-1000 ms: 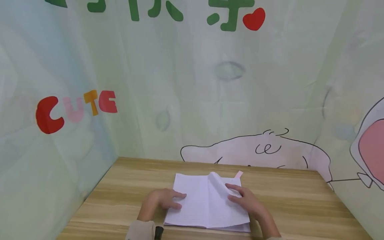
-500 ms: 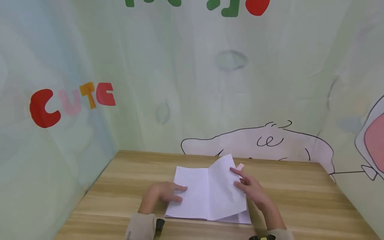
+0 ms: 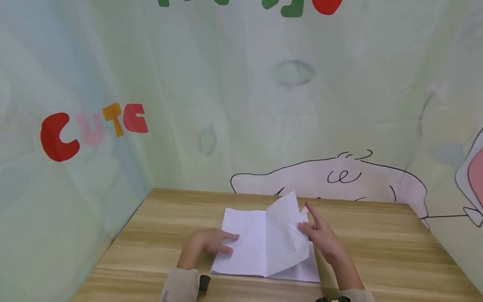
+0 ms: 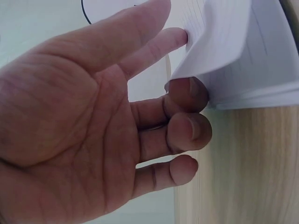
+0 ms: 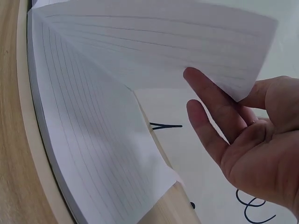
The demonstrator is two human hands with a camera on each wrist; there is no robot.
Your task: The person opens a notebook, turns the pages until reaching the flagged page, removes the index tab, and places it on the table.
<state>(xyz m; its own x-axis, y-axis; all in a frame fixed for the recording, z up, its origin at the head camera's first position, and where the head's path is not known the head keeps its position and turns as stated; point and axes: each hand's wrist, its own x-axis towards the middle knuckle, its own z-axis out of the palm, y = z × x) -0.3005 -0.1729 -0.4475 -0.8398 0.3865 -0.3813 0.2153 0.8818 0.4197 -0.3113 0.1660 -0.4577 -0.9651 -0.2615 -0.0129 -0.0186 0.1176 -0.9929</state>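
An open notebook (image 3: 245, 247) with white lined pages lies in front of me. My left hand (image 3: 216, 242) rests on its left page, thumb and index finger extended. In the left wrist view the other fingers of that hand (image 4: 105, 126) bend loosely by the paper's edge. One right-hand page (image 3: 283, 243) stands raised from the book and looks creased near its outer edge. My right hand (image 3: 322, 239) pinches it by that edge, and in the right wrist view the page's corner passes between the thumb and fingers of the hand (image 5: 257, 144).
A small pink tab (image 3: 304, 211) sticks out at the notebook's upper right. The notebook lies on a wood-grain table (image 3: 381, 251). Printed cloth walls (image 3: 211, 105) with cartoon drawings and coloured letters stand behind and at the sides.
The right-hand page has risen from a curl at its top to a raised sheet, and my right index finger now points up. My left hand stays on the left page. The head view has tilted down.
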